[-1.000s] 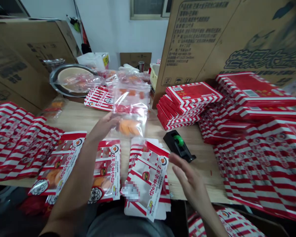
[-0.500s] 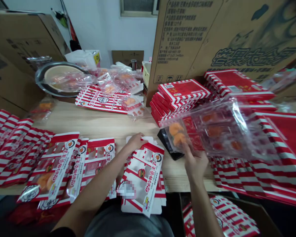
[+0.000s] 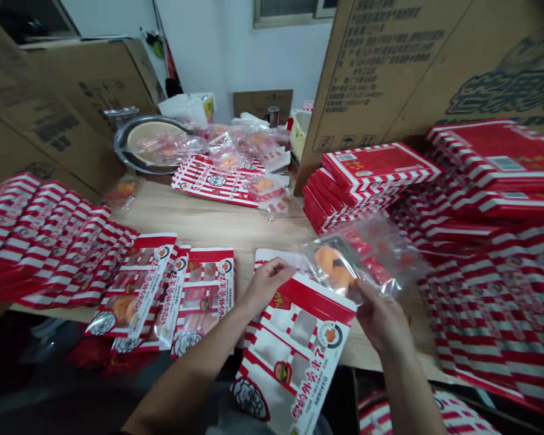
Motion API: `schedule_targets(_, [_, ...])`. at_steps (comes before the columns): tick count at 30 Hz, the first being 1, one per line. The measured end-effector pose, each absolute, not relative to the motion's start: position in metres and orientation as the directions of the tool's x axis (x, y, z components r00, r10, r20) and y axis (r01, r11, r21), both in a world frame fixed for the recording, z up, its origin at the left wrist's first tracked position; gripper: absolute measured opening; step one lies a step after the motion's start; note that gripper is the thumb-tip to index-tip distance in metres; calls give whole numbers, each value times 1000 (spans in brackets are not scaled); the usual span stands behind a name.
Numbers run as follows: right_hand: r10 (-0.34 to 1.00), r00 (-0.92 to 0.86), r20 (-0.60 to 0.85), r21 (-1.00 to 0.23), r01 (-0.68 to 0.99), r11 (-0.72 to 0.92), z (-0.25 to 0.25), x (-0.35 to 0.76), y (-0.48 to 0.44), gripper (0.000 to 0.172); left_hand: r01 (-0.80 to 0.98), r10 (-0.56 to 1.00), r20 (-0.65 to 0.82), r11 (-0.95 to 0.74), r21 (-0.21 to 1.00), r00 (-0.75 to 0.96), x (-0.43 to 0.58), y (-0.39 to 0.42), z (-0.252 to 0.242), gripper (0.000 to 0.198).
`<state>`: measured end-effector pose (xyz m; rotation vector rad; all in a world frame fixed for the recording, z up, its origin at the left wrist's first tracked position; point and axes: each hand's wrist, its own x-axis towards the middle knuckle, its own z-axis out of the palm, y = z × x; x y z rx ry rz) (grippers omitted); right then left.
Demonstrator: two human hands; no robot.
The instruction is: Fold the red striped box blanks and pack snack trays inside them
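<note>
My left hand [image 3: 274, 281] pinches the top edge of a red-and-white striped cardboard box [image 3: 294, 356] with cut-out windows, tilted above the table's front edge. Nothing shows behind its windows but a pale inside. In my right hand [image 3: 383, 317] is a clear plastic tray pack [image 3: 376, 254] of orange and red gummy candies, gripped at its near edge. The pack lies just beyond the box's top end, close to my left hand. Part of another flat box [image 3: 265, 257] shows beneath my left hand.
Filled window boxes [image 3: 204, 296] lie to the left, beside folded striped cartons [image 3: 49, 235]. Stacked red boxes [image 3: 381, 172] stand at the right before a large brown carton [image 3: 390, 72]. Candy packs and a round bowl [image 3: 124, 160] sit at the back of the wooden table [image 3: 199, 217].
The box in my left hand has been raised and tilted off the ones below. My right hand has brought the candy pack left, to the box's top end. The view has shifted.
</note>
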<state>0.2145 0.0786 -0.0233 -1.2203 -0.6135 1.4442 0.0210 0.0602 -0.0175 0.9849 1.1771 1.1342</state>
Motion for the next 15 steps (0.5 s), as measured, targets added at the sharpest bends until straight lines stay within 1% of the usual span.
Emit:
schedule_targets(2, [936,31,-351,-867,-388,-312,-20,218,75,24,-141,988,-151,148,979,-13,20,56,-16,33])
schedule_targets(5, [916,-160,-368,-871,-287,-400,-14,228,72,23,-134,990,-93,79,988,-101,19,50,-16,29])
schedule_targets(8, [901,-276,-335,-910,-153,-385,-9,244,70,26,-96,985,-32,16,995,-168,19,44,-17,24])
schedule_targets(11, [864,-397,-309,-937,-26,-347,-6,255,72,34,-52,992,-26,19,998,-125,17,39,-17,23])
schedule_targets(12, [872,-400,-282,-948,-23,-317,-4,257,75,37,-46,995,-35,31,998,-89,15,39,-17,23])
schedule_targets(13, [899,-367,-238,-961,-46,-272,-1,257,79,40,-43,998,-45,43,998,-49,14,39,-16,23])
schedule_targets(14, [941,-291,-174,-974,-89,-208,3,256,85,44,-38,999,-50,49,998,-8,13,40,-14,24])
schedule_targets(15, [980,-176,-97,-984,-132,-121,9,254,92,47,-32,998,-49,50,998,28,12,42,-13,25])
